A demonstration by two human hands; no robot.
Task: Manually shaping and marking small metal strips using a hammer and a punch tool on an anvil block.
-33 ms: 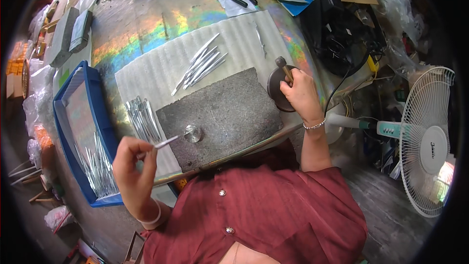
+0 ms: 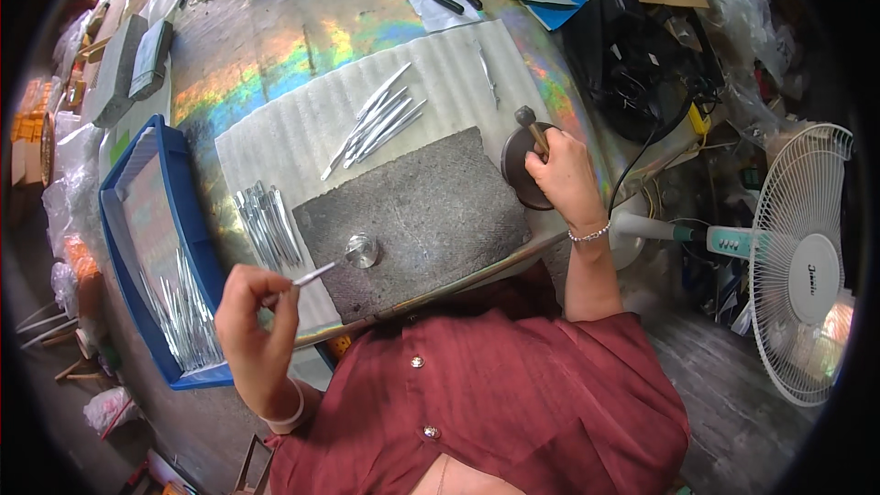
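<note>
The left hand point(image 2: 259, 316) pinches a thin, flat silver metal strip point(image 2: 313, 274), its pointed tip resting on a small round steel block point(image 2: 361, 250) on the dark grey felt mat point(image 2: 431, 206). The right hand point(image 2: 561, 171) grips a wooden-handled hammer point(image 2: 531, 126) over a dark round disc point(image 2: 519, 170).

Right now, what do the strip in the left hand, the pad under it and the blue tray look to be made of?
Strip: bright metal, thin and mirror-shiny, glinting like the loose strips beside it.
Pad: dull grey, grainy and matte; perhaps felt or rubber, cannot tell which.
Tray: probably plastic, with an even blue colour and thick, smooth rim.
The left hand pinches the strip.
</note>
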